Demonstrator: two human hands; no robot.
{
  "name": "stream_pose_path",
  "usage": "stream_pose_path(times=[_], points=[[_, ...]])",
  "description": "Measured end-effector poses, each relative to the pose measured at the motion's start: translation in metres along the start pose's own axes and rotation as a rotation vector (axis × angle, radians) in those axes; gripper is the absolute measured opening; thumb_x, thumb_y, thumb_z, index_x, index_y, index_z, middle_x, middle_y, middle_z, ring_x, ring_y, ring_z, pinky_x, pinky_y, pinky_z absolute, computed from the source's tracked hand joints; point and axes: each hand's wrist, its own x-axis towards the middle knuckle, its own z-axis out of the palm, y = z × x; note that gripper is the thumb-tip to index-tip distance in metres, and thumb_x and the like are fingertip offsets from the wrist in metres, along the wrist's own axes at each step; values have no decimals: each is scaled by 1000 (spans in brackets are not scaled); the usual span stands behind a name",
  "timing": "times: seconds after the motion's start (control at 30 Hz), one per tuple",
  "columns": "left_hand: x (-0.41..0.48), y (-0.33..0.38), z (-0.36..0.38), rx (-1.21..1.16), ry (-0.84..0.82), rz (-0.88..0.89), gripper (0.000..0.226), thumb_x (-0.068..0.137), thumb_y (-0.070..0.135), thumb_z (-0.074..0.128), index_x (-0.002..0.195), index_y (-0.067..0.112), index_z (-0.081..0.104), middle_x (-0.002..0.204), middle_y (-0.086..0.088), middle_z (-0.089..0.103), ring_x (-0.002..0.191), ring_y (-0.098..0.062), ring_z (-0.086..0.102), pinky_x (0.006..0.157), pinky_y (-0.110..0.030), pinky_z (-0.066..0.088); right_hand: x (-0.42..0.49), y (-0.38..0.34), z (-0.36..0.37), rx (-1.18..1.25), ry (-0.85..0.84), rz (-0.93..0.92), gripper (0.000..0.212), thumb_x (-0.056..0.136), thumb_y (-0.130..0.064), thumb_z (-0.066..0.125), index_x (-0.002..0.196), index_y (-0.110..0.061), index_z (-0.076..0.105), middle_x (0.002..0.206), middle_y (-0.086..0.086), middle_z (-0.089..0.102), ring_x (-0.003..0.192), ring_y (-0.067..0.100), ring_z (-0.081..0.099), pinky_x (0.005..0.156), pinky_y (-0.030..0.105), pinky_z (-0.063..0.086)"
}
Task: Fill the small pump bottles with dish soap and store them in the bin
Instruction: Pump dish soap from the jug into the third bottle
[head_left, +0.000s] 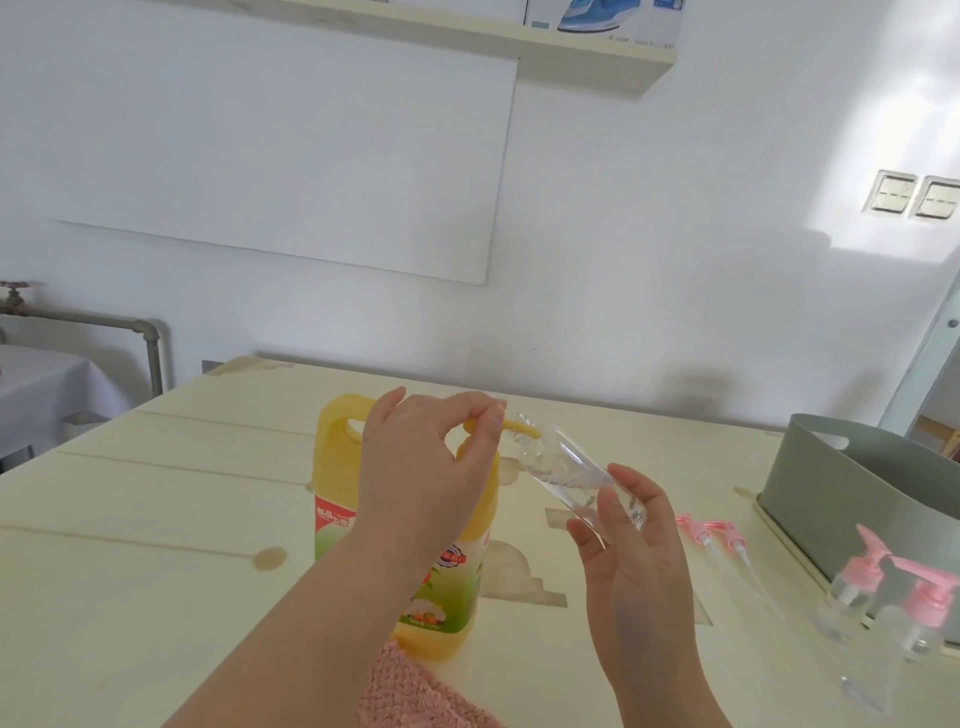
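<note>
Clear bottle (571, 475) is in the air, tilted, neck pointing up-left, above the worktop (156, 519). My right hand (631, 545) grips its base, fingers curled round it. My left hand (426, 467) pinches a thin yellow stick (522, 427) between thumb and forefinger, with the tip in the bottle's neck. Yellow dish soap jug (335, 452) stands behind the left hand. Loose pink pump heads (711, 532) lie to the right, near two pink-topped pump bottles (922, 618) just beside the grey-green bin (857, 493). Pink cloth (415, 691) lies at the near edge.

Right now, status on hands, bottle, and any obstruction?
Left hand pinches yellow bottle brush, bristles inside clear bottle. Right hand grips bottle base, tilted, pump off. Dish soap jug behind left hand; bin at right.
</note>
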Motion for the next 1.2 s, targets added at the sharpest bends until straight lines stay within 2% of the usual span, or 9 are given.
stream_pose_path(times=[0.2,0.3,0.4,0.53,0.63,0.7,0.93,1.07,1.2], points=[[-6,-4,4,55,32,19,36,85,51,39,85,34,70,80,23,65,83,0,55,109,-13,7,0,4,-2,31,15,23,44,60,-46,82,95,-23,66,102,7,64,86,18,64,69,22,54],[-6,-1,2,54,1,-26,28,86,47,44,84,36,70,76,24,64,82,0,55,111,-18,9,-2,1,0,8,21,33,56,52,-53,87,95,-24,67,100,7,66,87,19,65,70,23,54],[-2,3,-4,47,-50,-52,23,90,45,49,87,37,70,78,25,63,87,7,53,112,-22,12,-2,-4,-1,12,16,57,47,62,-42,78,100,-19,64,103,12,65,88,21,65,71,24,53],[5,12,-16,6,-97,-97,19,90,41,55,94,34,72,85,27,61,91,8,49,98,-25,35,-4,-12,5,-8,18,26,57,51,-54,85,96,-23,66,91,-1,69,79,13,67,67,20,54],[9,19,-20,-2,-118,-104,19,90,42,55,97,35,71,88,26,59,90,-1,52,85,-24,42,-3,-15,5,20,-3,6,26,76,-29,68,100,-19,63,93,1,67,79,13,65,69,22,53],[8,17,-20,-14,-102,-81,18,90,41,56,97,35,71,87,28,59,86,-1,52,81,-20,41,-2,-15,4,15,-11,0,21,81,-21,60,102,-17,61,95,3,67,77,11,66,67,19,54],[-7,2,-3,-71,120,151,28,87,35,50,89,21,74,87,23,63,84,-1,55,79,-7,38,0,-8,5,14,-1,-10,60,44,-58,88,91,-27,69,98,4,67,82,16,64,67,20,54],[-6,-5,5,-41,153,228,25,88,29,52,85,17,74,85,13,70,78,-3,56,78,-16,39,1,-1,0,71,-15,6,23,75,-29,67,96,-20,63,97,6,64,80,16,61,68,21,52],[-7,-11,9,-8,169,273,24,88,27,52,85,17,74,87,12,71,76,-4,56,80,-23,38,2,4,-2,63,8,3,21,75,-29,65,94,-21,63,89,0,67,81,17,61,67,20,53]])
